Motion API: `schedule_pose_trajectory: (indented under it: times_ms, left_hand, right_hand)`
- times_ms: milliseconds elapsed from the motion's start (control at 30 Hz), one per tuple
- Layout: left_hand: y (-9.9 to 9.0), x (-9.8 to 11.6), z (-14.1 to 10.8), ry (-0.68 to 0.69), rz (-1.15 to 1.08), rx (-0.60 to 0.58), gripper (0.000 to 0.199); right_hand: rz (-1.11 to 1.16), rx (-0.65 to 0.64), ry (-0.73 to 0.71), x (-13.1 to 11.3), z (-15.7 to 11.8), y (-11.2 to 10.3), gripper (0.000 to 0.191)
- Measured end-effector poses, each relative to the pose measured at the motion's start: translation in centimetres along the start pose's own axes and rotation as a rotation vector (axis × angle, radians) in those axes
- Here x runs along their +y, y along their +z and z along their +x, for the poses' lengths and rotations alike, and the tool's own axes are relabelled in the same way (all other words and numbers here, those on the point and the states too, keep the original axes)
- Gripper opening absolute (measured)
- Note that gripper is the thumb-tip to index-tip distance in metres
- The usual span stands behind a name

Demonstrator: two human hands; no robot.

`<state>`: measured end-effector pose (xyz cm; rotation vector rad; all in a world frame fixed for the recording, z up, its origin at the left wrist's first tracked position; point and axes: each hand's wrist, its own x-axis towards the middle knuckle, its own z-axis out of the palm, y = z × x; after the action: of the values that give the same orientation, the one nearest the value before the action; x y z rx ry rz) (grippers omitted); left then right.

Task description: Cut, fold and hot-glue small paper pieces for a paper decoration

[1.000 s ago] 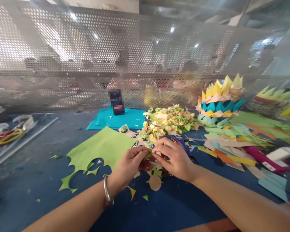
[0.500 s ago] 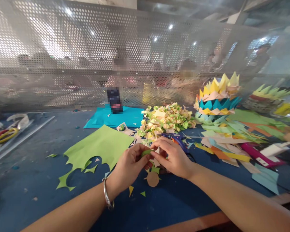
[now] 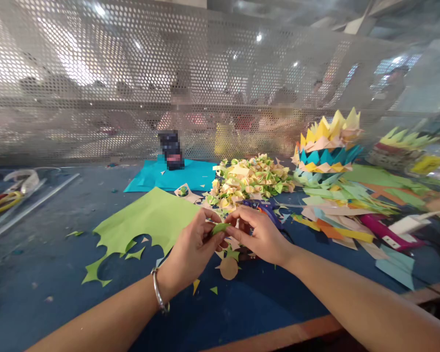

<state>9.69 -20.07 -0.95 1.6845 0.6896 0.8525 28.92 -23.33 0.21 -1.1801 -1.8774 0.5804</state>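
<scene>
A small green paper piece (image 3: pixel 220 228) is pinched between my two hands above the middle of the blue table. My left hand (image 3: pixel 192 249), with a silver bangle at the wrist, grips its left end. The fingertips of my right hand (image 3: pixel 262 234) close on its right end. Just below lies a round tan paper disc (image 3: pixel 229 269) among small scraps. To the left is a green sheet (image 3: pixel 146 220) with curved cut-outs. Beyond my hands rises a heap of small folded paper pieces (image 3: pixel 254 181).
A blue sheet (image 3: pixel 198 177) lies at the back beside a dark upright object (image 3: pixel 171 149). Layered paper crowns (image 3: pixel 328 146), paper strips (image 3: pixel 342 212) and a magenta power strip (image 3: pixel 388 233) are on the right. Yellow-handled scissors (image 3: pixel 3 204) lie far left.
The green piece shows more of its surface and lies flatter between my fingers. My hands have shifted very slightly, and the whole view has moved a little.
</scene>
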Motion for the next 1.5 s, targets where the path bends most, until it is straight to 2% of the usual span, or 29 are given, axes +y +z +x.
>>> schedule_pose_trajectory:
  times_ms: [133, 433, 733, 900, 1333, 1500]
  left_hand:
    - [0.0, 0.4, -0.2, 0.069, 0.121, 0.014, 0.016]
    - [-0.5, 0.9, -0.1, 0.088, 0.298, 0.082, 0.021]
    - [-0.7, 0.4, 0.4, -0.088, -0.005, 0.066, 0.024]
    - [-0.7, 0.2, 0.2, -0.071, 0.034, 0.049, 0.025]
    - [-0.7, 1.1, 0.1, -0.15, -0.079, 0.014, 0.027]
    - [-0.6, 0.7, 0.1, -0.084, -0.003, -0.02, 0.03]
  right_hand:
    - [0.096, -0.019, 0.065, 0.0, 0.0, 0.0, 0.015]
    - [0.044, 0.016, 0.032, -0.2, 0.0, -0.1, 0.016]
    - [0.049, 0.013, 0.059, -0.2, 0.1, 0.0, 0.017]
    - [0.06, 0.014, 0.085, 0.0, -0.1, 0.0, 0.017]
    - [0.073, 0.003, 0.092, 0.0, 0.0, 0.1, 0.015]
    - [0.085, -0.001, 0.103, 0.0, -0.1, 0.0, 0.016]
